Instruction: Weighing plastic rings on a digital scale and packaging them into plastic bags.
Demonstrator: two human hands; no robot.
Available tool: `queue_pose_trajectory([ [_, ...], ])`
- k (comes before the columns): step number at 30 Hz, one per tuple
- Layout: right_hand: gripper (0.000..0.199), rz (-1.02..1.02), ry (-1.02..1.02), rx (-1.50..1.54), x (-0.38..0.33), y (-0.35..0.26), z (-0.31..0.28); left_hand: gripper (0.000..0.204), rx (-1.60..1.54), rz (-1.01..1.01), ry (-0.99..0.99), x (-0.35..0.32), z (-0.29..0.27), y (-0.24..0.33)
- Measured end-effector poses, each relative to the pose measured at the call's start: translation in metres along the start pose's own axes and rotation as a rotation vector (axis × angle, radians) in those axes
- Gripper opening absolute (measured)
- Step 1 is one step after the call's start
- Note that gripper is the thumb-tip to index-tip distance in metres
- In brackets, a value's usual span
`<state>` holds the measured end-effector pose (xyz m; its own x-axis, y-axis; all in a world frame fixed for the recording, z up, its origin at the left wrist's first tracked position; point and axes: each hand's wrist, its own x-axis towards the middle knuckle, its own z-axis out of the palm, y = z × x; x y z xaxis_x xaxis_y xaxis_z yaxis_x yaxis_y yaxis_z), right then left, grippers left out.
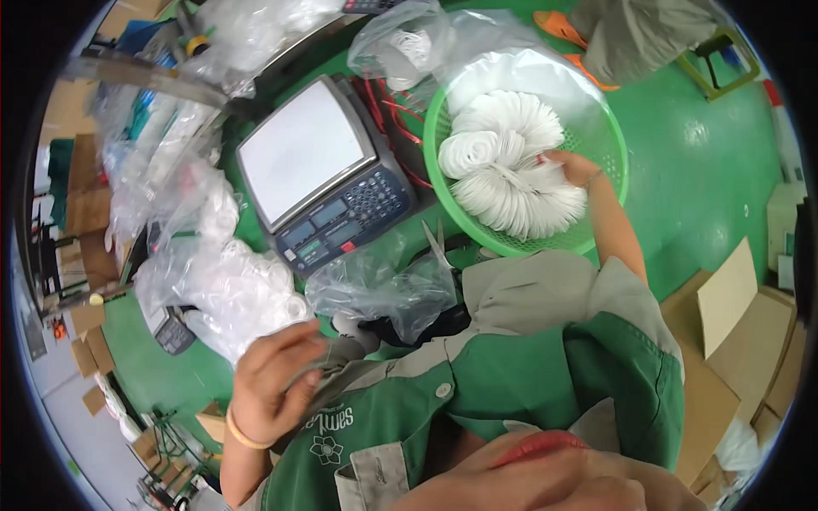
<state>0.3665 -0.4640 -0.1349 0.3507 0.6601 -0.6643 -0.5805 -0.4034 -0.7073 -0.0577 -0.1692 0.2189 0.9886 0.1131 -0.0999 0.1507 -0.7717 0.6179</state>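
My right hand [576, 169] reaches into a light green plastic basket [440, 189] and its fingers close at the edge of a fanned stack of thin white round pieces [530, 204]. More of these pieces sit in curved stacks and a coil inside the basket, over a clear plastic liner [545, 72]. My left hand [277, 375], with a yellowish band at its wrist, is raised beside a clear bag of white round pieces [247, 289]. Its fingers are slightly bent, the thumb stands apart, and nothing shows between them.
A counting scale [302, 153] with a white platform stands left of the basket. Scissors [436, 245] and a crumpled clear bag [383, 289] lie before it. Cardboard boxes [724, 358] are at the right. Another person's legs [639, 38] and a stool [722, 64] are at the far right.
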Motion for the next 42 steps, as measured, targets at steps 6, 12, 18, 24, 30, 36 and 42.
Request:
queue_pose_trajectory([
  [6, 0.032, -0.253, 0.033, 0.025, -0.068, -0.032, 0.013, 0.026, -0.019, 0.02, 0.043, -0.029, 0.029, 0.003],
  [12, 0.023, -0.449, 0.314, -0.193, -0.142, -0.085, 0.037, 0.023, 0.132, 0.106, 0.048, -0.033, 0.036, -0.013],
  [18, 0.013, -0.427, 0.613, -0.628, -0.179, -0.124, 0.055, 0.021, 0.068, 0.13, 0.051, -0.039, 0.037, -0.015],
  [24, 0.03, -0.338, 0.949, -1.356, -0.187, -0.13, 0.064, 0.025, 0.019, 0.152, 0.023, -0.047, 0.029, -0.01],
  [30, 0.029, -0.531, 0.814, -1.463, -0.227, -0.159, 0.089, 0.025, 0.028, 0.183, -0.019, -0.061, 0.028, -0.005],
  [36, 0.026, -0.212, 0.769, -1.147, -0.236, -0.175, 0.114, 0.027, 0.039, 0.208, -0.015, -0.072, 0.027, -0.005],
  [42, 0.028, -0.205, 0.707, -1.063, -0.23, -0.178, 0.095, 0.03, 0.014, 0.202, -0.01, -0.083, 0.024, -0.003],
])
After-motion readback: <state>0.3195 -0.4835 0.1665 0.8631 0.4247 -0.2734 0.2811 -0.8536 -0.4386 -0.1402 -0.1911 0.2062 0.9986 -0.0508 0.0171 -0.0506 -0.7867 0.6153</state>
